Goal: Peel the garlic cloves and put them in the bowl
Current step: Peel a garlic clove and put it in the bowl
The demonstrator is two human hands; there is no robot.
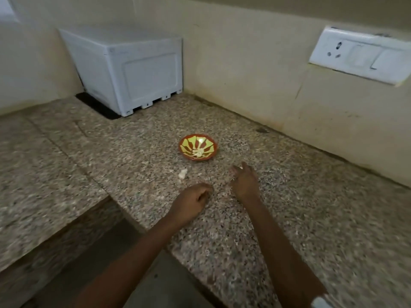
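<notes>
Nearest the camera, two bare forearms reach out over a speckled granite countertop [289, 218], and something white shows at the right wrist, at the very bottom edge (too cropped to identify). The left hand [191, 203] rests low on the stone with its fingers curled in toward the palm and the thumb tucked against them. I cannot tell whether anything is pinched inside that curl. Just beyond it and to the right, the right hand [243, 181] hovers with its fingers loosely spread and released, gripping nothing that I can make out. A pale speck shows by its fingertips, too blurred to tell what it is.

To the left of the hands, a small whitish piece of garlic [182, 173] lies loose on the counter, near the left hand but apart from it. Farther on, the red-and-yellow patterned bowl [195, 159] stands upright on the stone, and a few pale peeled cloves [199, 152] lie inside at its bottom.

At the back left corner, a white boxy appliance [126, 70] sits on a black mat [97, 105] against the cream wall. On the right wall hangs a white socket and switch plate [360, 55].
</notes>
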